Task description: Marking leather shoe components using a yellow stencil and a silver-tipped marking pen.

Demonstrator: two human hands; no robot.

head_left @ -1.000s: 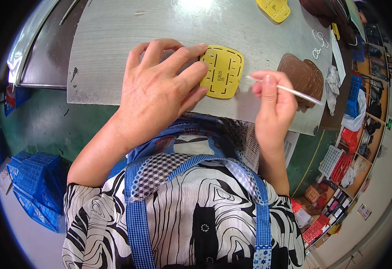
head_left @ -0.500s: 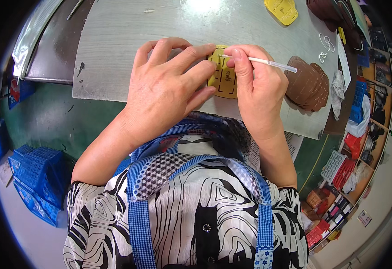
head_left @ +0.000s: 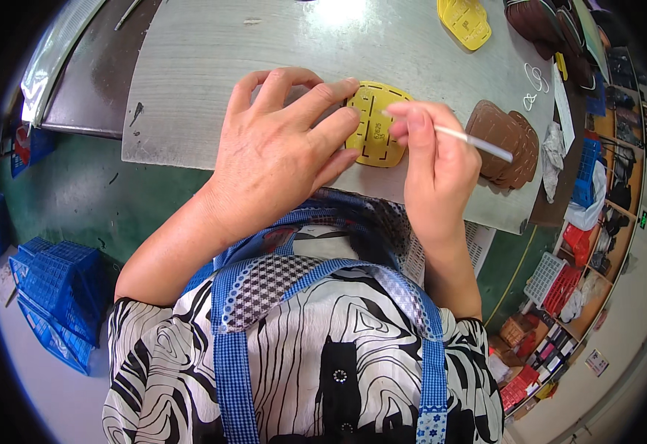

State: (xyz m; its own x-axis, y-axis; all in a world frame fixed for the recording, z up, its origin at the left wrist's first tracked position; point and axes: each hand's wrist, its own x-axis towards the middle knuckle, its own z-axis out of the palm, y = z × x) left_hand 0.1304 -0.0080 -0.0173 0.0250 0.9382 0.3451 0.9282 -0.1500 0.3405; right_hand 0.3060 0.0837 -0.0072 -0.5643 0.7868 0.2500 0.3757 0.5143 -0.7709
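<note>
The left hand (head_left: 286, 137), fingers loosely spread, rests its fingertips on the left edge of a slotted yellow template (head_left: 371, 126) lying flat on the grey table (head_left: 190, 111). The right hand (head_left: 438, 159) pinches a white pen-like tool (head_left: 480, 144) above the template, near stacked brown pieces (head_left: 508, 133).

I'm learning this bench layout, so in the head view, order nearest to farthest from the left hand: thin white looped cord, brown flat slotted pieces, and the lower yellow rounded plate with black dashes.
From the left hand:
1. Yellow rounded plate: at its fingertips.
2. Brown slotted pieces: farther right.
3. White looped cord: farthest, upper right.
</note>
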